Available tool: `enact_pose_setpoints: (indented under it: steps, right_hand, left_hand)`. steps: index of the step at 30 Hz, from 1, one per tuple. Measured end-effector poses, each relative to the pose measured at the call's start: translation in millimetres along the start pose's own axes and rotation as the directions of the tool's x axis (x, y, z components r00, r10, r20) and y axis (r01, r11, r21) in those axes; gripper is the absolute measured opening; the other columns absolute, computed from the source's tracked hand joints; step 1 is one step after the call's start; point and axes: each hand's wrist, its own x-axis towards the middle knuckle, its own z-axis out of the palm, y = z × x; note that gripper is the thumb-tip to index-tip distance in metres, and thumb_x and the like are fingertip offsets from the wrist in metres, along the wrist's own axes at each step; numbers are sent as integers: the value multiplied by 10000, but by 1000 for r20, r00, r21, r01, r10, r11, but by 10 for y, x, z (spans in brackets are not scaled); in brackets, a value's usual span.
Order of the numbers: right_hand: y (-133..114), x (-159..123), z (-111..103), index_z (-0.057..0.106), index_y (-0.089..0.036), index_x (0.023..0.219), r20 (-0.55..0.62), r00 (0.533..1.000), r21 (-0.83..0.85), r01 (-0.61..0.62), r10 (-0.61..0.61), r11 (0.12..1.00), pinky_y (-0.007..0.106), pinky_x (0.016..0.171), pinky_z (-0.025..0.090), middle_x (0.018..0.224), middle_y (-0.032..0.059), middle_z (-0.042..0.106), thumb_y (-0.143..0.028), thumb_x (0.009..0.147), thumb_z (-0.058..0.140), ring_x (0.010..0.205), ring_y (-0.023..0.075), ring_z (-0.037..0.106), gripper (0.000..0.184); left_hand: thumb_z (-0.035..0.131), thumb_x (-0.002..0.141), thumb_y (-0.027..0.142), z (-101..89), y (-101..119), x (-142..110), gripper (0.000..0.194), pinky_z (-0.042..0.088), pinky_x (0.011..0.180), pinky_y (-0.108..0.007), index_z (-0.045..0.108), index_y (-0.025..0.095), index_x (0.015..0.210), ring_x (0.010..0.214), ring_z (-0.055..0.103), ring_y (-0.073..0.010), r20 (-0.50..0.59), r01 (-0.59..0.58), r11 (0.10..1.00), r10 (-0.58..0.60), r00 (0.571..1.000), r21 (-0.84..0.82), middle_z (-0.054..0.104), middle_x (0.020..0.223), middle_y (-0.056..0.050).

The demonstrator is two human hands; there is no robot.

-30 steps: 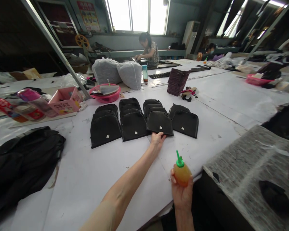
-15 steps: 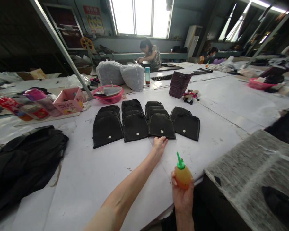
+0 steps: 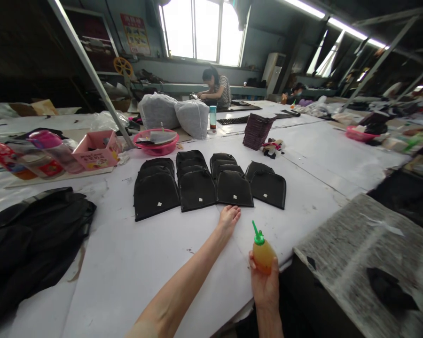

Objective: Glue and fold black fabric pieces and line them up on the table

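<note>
White table [image 3: 127,267], bottle [image 3: 264,257] near-upright, nozzle [image 3: 255,228] up-left

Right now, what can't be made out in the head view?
All in the head view:
- Left hand: whether its fingertips touch the near black panel; contact too small to tell.
- Right hand: some finger surfaces, hidden behind the bottle.
- White tags: any print, too small.
- Rear black panels: lower parts, covered by panels in front.
- Black cloth: full extent, cut off by the left edge.
</note>
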Motion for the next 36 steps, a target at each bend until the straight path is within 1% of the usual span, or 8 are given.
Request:
enact_pose_setpoints:
  steps: [8,20,23,26,28,30,33,36]
  right_hand:
    - [46,-2,55,733,-187,1001,-45,998,-31,38,-39,999,266,595,531,929,55,762,-527,772,777,751,174,677,412]
    - [48,-15,132,699,-186,962,-79,991,-66,99,-104,993,256,597,544,847,10,745,-519,712,827,730,160,690,435]
    - [24,-23,168,703,-165,952,-62,991,-83,112,-117,990,241,543,514,829,24,745,-515,703,830,698,166,689,448]
    - [-21,-65,193,718,-151,941,-42,993,-103,107,-112,989,256,540,508,835,45,749,-472,742,804,705,177,689,387]
    - [-54,-89,198,732,-161,936,-32,995,-118,89,-93,989,269,586,524,849,47,751,-430,763,795,750,178,693,326]
    - [-70,-66,202,738,-189,918,-30,997,-134,66,-71,989,264,605,534,868,28,753,-424,707,837,762,161,681,332]
    - [-42,51,212,723,-214,842,-36,997,-155,64,-71,986,244,559,512,802,-30,720,-471,533,911,748,145,640,444]
    - [-1,140,203,749,-214,831,-32,986,-206,155,-165,966,298,570,507,854,-7,711,-466,482,915,796,172,622,461]
  left_hand:
    - [750,735,-32,-413,59,-471,310,549,946,-353,614,135,958,869,722,-182,82,6,989,-18,996,148,683,1000,-124]
    - [751,779,453,-1802,683,-1293,324,601,782,-367,703,185,955,876,729,-255,231,-309,741,209,950,597,722,940,-81]
    - [696,819,436,-2252,950,-1404,247,593,813,-372,717,230,955,894,716,-262,263,-425,525,356,897,738,720,933,-63]
    - [645,847,364,-2670,1321,-1539,176,564,851,-367,727,261,964,921,689,-261,381,-516,97,562,734,851,711,1025,-66]
    - [602,866,315,-2888,1585,-1672,179,529,944,-403,729,256,978,991,668,-278,452,-457,-178,655,606,871,706,1050,-83]
    - [560,889,267,-3063,1830,-1822,196,469,1055,-461,725,229,988,1136,614,-310,485,-323,-365,711,509,873,693,1090,-114]
    - [490,911,193,-3283,2118,-2013,245,447,1089,-489,711,183,1016,1224,557,-317,469,-86,-490,748,470,867,661,1132,-141]
    - [498,901,174,-3462,2267,-2130,254,447,1086,-483,705,188,1048,1241,539,-307,420,85,-507,787,452,858,629,1183,-143]
